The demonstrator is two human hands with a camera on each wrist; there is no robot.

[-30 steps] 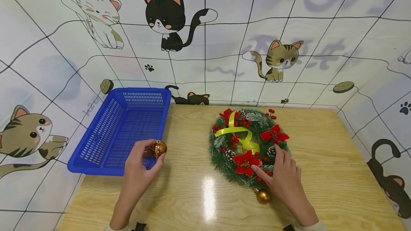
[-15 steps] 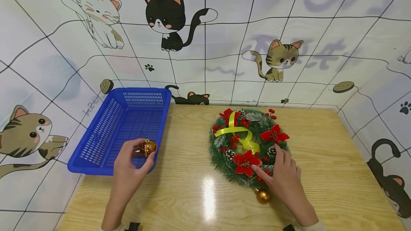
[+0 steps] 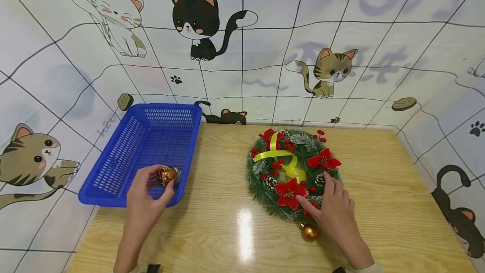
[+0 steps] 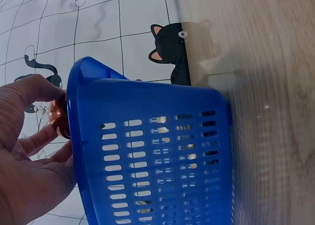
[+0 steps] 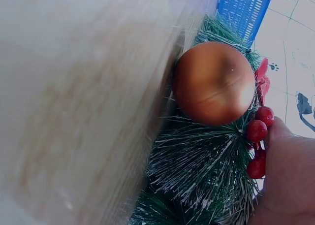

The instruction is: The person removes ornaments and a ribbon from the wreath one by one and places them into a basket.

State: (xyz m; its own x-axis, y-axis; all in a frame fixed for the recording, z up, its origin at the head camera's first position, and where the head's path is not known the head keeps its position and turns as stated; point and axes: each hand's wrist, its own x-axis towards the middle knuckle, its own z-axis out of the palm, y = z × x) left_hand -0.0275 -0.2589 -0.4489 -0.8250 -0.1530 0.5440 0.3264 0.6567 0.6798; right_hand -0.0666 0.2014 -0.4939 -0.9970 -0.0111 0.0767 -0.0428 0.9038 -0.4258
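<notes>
Bauble [image 3: 166,175], round glossy copper, sits pinched in our left hand [image 3: 145,197]; slickness could drop it into blue plastic basket [image 3: 107,202] below.

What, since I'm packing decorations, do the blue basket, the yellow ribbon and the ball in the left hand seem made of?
Blue basket: probably molded plastic, slightly glossy; regular slots pierce its walls.
Yellow ribbon: satin fabric or plastic film, smooth; it's a flat, curling strip.
Held ball: perhaps coated plastic, possibly glass; glossy, metallic copper-gold, with bright highlights.

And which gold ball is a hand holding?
The ball in the left hand, at the basket; the other ball is at the edge of the wreath.
</notes>
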